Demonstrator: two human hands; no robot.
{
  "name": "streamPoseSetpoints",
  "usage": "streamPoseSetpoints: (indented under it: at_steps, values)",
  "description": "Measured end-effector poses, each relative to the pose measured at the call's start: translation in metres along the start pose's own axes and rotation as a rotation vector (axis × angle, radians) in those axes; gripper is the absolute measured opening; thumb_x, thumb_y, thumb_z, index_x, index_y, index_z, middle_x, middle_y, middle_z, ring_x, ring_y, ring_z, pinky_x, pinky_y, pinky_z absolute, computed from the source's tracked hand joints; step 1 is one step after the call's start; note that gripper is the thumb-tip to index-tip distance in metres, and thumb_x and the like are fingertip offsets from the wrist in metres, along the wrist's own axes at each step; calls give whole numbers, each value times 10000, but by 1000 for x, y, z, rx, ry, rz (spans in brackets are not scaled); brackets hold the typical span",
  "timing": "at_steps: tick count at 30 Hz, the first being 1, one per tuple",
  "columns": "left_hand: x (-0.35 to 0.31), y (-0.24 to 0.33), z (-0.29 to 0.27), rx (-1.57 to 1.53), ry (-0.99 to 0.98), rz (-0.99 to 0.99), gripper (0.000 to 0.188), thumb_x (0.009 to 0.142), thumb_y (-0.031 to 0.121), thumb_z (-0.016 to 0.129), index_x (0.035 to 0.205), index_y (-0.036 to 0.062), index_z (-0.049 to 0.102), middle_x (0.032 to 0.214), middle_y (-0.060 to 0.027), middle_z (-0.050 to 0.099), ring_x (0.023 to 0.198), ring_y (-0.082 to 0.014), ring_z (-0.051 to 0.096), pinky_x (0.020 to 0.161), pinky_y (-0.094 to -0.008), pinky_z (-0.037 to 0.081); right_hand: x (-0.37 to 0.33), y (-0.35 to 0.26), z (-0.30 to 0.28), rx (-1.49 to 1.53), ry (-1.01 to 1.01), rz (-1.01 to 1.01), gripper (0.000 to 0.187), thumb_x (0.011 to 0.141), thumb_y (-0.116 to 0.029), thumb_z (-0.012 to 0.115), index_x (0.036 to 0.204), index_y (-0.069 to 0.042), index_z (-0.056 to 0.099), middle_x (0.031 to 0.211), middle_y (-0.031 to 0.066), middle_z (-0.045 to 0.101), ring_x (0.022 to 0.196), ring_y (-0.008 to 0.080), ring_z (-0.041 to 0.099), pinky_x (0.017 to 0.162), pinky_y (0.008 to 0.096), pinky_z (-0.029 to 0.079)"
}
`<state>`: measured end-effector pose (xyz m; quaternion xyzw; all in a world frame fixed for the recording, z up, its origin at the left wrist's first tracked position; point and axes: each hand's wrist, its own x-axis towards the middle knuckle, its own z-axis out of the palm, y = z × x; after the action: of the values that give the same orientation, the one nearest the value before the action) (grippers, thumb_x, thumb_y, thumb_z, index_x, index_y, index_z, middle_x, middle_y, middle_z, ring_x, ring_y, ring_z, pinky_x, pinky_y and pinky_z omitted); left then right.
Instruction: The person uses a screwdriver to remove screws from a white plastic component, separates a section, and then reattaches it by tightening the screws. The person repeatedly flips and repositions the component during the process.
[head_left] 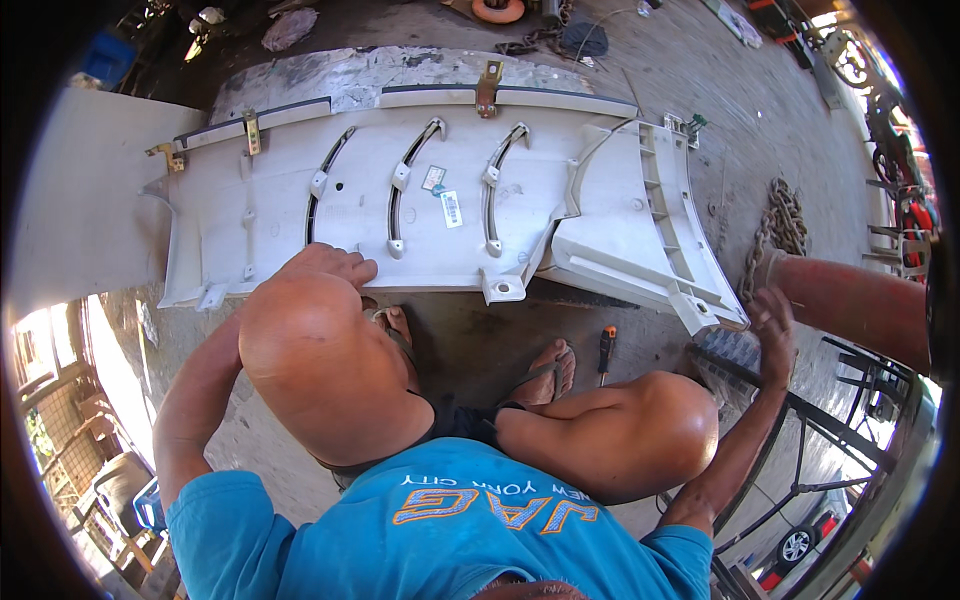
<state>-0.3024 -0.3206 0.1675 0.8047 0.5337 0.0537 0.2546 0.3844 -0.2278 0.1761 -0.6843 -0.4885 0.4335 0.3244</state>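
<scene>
A large white plastic car bumper (440, 200) lies inner side up on the concrete floor in front of me, with curved slots, metal brackets and small stickers. My left hand (330, 263) rests flat on its near edge, just past my left knee. My right hand (772, 322) grips the bumper's right end corner, fingers curled on the rim. I am squatting, both feet in sandals under the bumper's near edge.
A screwdriver with an orange-and-black handle (605, 350) lies on the floor by my right foot. A rusty chain (775, 232) lies right of the bumper, near a reddish pipe (860, 305). A white panel (85, 200) stands at left. Clutter lies at the far edge.
</scene>
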Motion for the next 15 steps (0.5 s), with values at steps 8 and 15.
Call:
streamPoseSetpoints:
  at_steps: [8,15]
  values:
    - [47,-45,-23,34,-609,-83,535,844,481,780,1107,25,683,1000,-184,685,936,-365,634,831,-430,520,60,-196,177,-734,-387,-349,368,1022,-290,613,1248,-8,682,1171,158,716,1008,238,690,944,386,531]
    - [96,-123,-16,-36,-63,-9,612,873,599,705,1041,11,681,991,-202,694,978,-390,655,867,-463,508,103,-155,354,-963,-833,-553,312,935,-284,663,1099,-30,739,1030,219,734,974,384,710,903,442,550]
